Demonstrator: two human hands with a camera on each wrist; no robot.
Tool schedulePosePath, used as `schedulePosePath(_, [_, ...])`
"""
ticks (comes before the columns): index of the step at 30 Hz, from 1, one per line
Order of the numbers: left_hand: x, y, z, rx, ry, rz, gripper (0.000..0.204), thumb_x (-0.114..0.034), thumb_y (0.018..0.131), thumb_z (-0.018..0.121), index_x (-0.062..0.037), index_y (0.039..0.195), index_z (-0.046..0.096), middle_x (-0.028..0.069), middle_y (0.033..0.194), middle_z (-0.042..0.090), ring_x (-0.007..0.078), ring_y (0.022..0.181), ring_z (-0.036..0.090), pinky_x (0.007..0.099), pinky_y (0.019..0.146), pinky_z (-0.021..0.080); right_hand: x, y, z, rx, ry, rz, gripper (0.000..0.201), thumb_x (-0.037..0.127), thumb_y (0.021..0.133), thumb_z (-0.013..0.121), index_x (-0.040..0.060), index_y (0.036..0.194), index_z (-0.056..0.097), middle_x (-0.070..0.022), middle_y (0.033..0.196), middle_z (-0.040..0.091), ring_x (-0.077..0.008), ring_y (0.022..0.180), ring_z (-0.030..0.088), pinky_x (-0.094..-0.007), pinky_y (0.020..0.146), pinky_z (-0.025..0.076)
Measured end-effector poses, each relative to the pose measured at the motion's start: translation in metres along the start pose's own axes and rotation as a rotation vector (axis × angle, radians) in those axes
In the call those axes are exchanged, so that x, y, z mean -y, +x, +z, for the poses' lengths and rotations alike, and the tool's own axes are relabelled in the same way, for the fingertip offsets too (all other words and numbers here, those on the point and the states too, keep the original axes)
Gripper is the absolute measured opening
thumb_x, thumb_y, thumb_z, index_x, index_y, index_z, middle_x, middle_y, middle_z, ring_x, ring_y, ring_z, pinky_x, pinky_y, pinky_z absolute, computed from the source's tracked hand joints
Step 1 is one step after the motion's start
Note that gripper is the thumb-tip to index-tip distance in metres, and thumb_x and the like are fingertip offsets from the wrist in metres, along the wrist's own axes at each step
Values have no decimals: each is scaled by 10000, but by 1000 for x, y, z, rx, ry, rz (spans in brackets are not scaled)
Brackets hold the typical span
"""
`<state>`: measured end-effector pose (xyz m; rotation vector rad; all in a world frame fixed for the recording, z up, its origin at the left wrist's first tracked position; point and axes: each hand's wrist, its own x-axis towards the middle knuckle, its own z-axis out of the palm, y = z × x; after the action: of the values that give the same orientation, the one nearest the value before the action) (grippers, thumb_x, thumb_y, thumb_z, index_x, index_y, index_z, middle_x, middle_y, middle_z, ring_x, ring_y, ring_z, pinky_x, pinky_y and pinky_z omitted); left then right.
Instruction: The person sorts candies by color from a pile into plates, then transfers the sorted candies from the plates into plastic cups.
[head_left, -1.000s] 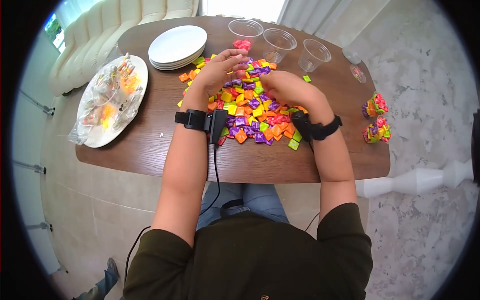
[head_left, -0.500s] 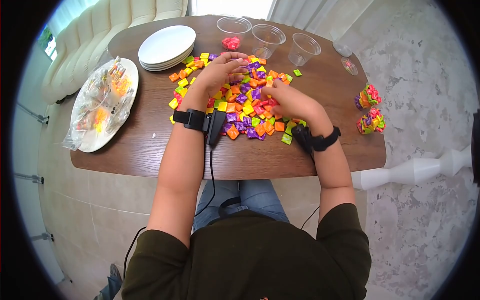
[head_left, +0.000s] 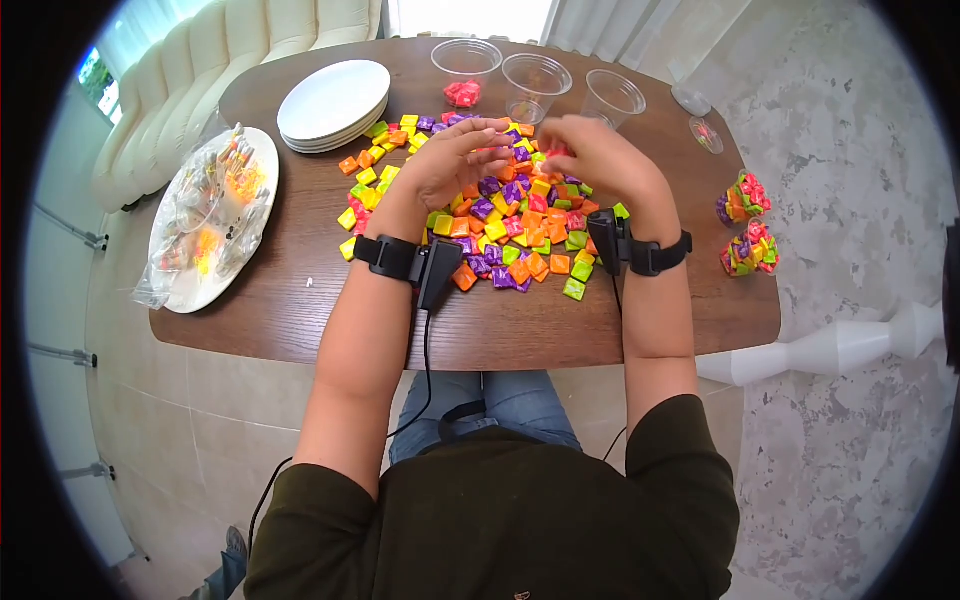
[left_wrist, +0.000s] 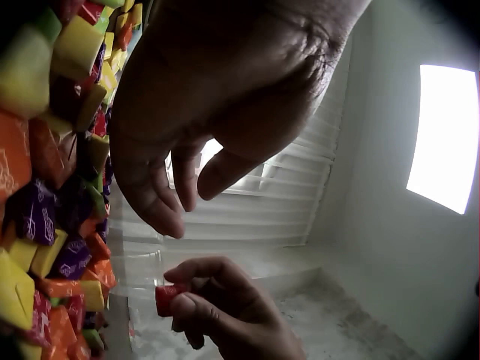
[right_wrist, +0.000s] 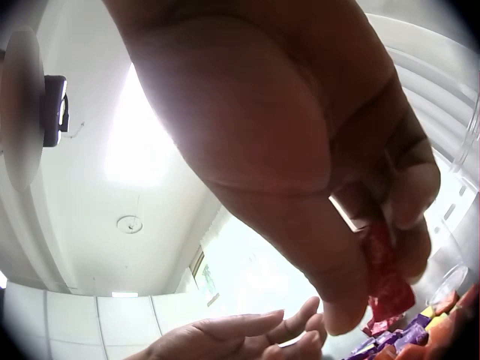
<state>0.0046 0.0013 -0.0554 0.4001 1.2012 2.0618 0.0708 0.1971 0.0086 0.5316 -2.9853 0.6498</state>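
Red candy: the red wrapped candy (right_wrist: 386, 274) is up off the heap, pinched between thumb and fingers of the right hand (head_left: 605, 158).
Other hand: left hand (head_left: 452, 163) hangs over the pile, fingers apart and a bit bent, nothing in them that I can see.
Feel: I'd guess super light, firmish chew inside, slick crinkly wrapper. Not fragile, though a hard squeeze might dent it.
Where to grab: I'd go for the flat sides with thumb and fingertip. Wrapper ends probably twist or slip.
Candy pile: the candy pile (head_left: 505, 215) is a loose mix of purple, orange, yellow, green and red squares, so neighbors likely slide around.
Left cup: the clear left cup (head_left: 445, 77) has a little clump of red candies (head_left: 463, 94) at the bottom.
Middle and right cups: middle cup (head_left: 538, 76) and right cup (head_left: 615, 95) are clear too, no candy I can make out; the right hand partly blocks the right one.
Packed cups: two packed cups (head_left: 750, 250) off at the right edge, heaped with mixed colors.
Platter: white oval platter (head_left: 263, 222) holding plastic bags (head_left: 195, 200), contents too muddled to name.
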Motion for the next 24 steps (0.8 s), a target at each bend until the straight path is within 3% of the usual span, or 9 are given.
schedulePosePath(1, [3, 1, 4, -3, -58, -1, 331, -260, 926, 503, -18, 1151, 519, 91, 1066, 566, 176, 961, 579, 262, 844, 490, 5, -2, -3, -130, 17, -83, 221, 122, 723, 676, 6, 877, 568, -149, 818, 606, -285, 745, 600, -372, 646, 468])
schedulePosePath(4, [9, 1, 14, 177, -434, -271, 392, -296, 934, 480, 17, 1170, 490, 140, 1053, 551, 207, 950, 585, 286, 832, 501, 27, -3, -3, -172, 152, -110, 238, 135, 729, 676, -2, 885, 561, -166, 846, 610, -307, 768, 601, -380, 660, 467])
schedulePosePath(7, [12, 5, 11, 182, -553, -326, 416, -321, 944, 453, 32, 1164, 470, 161, 1027, 545, 183, 834, 578, 266, 736, 514, 15, 0, 0, -202, 158, -12, 230, 120, 718, 679, 8, 885, 569, -162, 852, 615, -303, 790, 603, -382, 669, 470])
schedulePosePath(8, [15, 10, 2, 217, -700, -305, 351, -237, 950, 457, 48, 1155, 448, 139, 958, 544, 123, 692, 519, 194, 551, 470, 10, -1, 3, -98, 75, 26, 230, 114, 708, 681, 11, 884, 574, -159, 853, 618, -298, 793, 605, -380, 669, 473])
schedulePosePath(11, [11, 13, -9, 191, -813, -231, 266, -116, 938, 465, 54, 1142, 447, 128, 908, 533, 82, 612, 443, 142, 423, 364, 1, -6, 16, 191, -81, 105, 230, 91, 681, 679, 19, 873, 572, -146, 837, 611, -283, 781, 603, -371, 651, 471])
schedulePosePath(12, [11, 11, -9, 76, -844, -224, 234, -22, 915, 466, 49, 1138, 450, 113, 881, 521, 66, 607, 448, 132, 384, 327, 1, -7, 23, 271, -72, 110, 227, 80, 675, 673, 21, 863, 559, -138, 820, 600, -279, 763, 596, -364, 632, 463])
schedulePosePath(17, [8, 8, -2, -10, -717, -278, 243, -100, 922, 476, 28, 1127, 470, 111, 901, 533, 65, 602, 444, 131, 375, 329, -5, -2, 42, 376, -203, 178, 254, 89, 652, 669, 25, 868, 553, -137, 817, 553, -269, 832, 560, -370, 674, 452])
schedulePosePath(23, [8, 1, 12, 102, -328, -383, 369, -339, 950, 423, 6, 1055, 497, 117, 907, 552, 63, 592, 447, 95, 348, 330, 7, -15, -5, -141, 78, -98, 295, 165, 713, 700, 16, 913, 544, -111, 815, 557, -221, 761, 559, -324, 654, 460])
schedulePosePath(24, [9, -1, 17, 135, -332, -403, 389, -366, 949, 417, 4, 1037, 500, 115, 904, 553, 61, 592, 447, 94, 345, 329, 19, -18, -10, -174, 253, -38, 397, 207, 661, 743, -10, 883, 495, -149, 799, 573, -290, 740, 563, -353, 649, 461])
